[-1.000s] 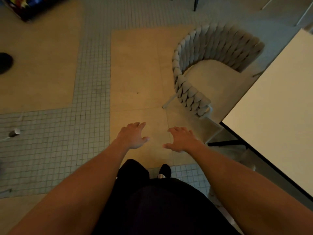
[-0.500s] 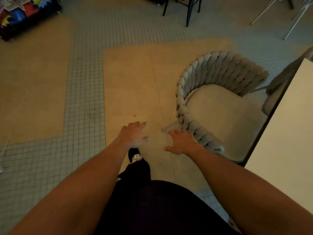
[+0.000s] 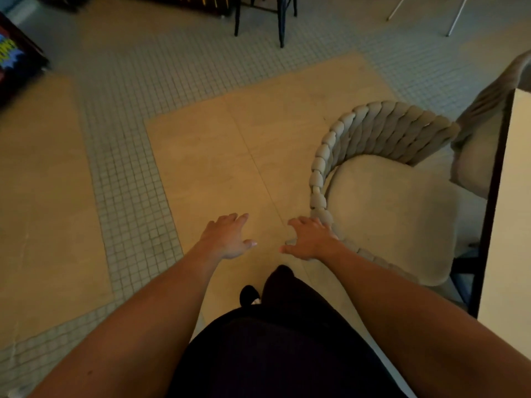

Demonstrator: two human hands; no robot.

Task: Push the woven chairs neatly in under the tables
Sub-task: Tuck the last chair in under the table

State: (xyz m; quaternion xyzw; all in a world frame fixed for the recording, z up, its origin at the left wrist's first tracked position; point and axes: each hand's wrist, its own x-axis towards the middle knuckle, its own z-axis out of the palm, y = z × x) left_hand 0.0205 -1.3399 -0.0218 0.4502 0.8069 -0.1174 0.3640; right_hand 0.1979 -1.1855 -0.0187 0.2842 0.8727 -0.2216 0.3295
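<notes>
A grey woven chair [image 3: 382,139] with a pale seat cushion stands to my right, its seat facing the white table [image 3: 514,225] at the right edge. My right hand [image 3: 311,239] hovers with fingers spread at the near end of the chair's woven back; the fingertips look level with the weave, contact unclear. My left hand [image 3: 227,237] is spread flat over the floor, holding nothing, about a hand's width left of the right. A second woven chair [image 3: 488,116] shows partly behind the table's corner.
Dark chair legs [image 3: 280,21] stand at the top centre and thin white legs [image 3: 454,15] at the top right. A colourful dark cabinet [image 3: 14,58] sits at the far left. My dark-clothed legs and shoe [image 3: 248,294] are below the hands.
I have stepped forward, so the chair now lies closer and further right. My right hand has come level with the near end of its woven back. Both hands stay spread.
</notes>
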